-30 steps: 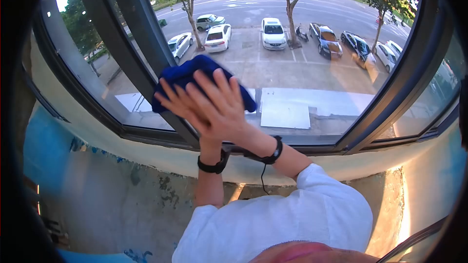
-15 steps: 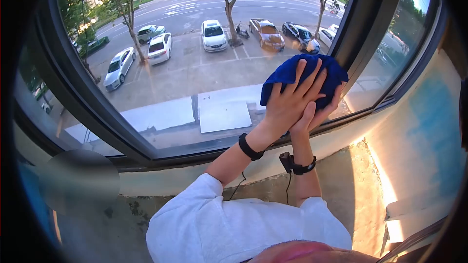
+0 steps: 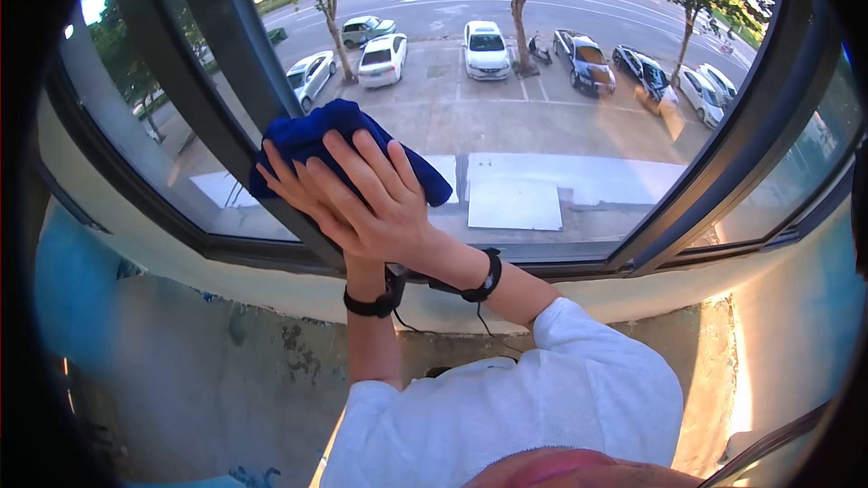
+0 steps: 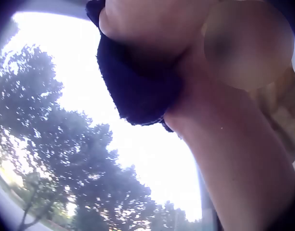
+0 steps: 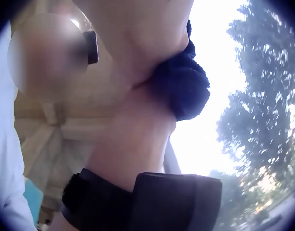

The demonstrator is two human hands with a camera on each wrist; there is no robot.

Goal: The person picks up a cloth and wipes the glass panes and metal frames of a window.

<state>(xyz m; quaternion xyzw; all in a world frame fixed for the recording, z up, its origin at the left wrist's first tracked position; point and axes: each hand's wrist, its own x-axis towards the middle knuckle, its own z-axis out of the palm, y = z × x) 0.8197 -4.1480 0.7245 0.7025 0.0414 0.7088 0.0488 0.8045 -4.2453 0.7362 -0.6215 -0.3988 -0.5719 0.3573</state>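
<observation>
A dark blue cloth lies bunched against the window glass, overlapping the dark upright bar at the left of the pane. My right hand presses on it from above, fingers spread and nearly straight. Partly covered by the right, my left hand touches the cloth with its fingers extended to the upper left. In the left wrist view the cloth shows below the hands, against bright sky. The right wrist view has the cloth's edge sticking out past the palm.
Dark window bars border the pane on the left, with another bar on the right. Below runs a pale sill. Both wrists wear black straps with a thin cable. Outside are parked cars, trees and a road.
Both hands moved with the cloth from the left bar to the right bar, then back to the left. The view turned along. At the right, the left hand lay uppermost; now the right does.
</observation>
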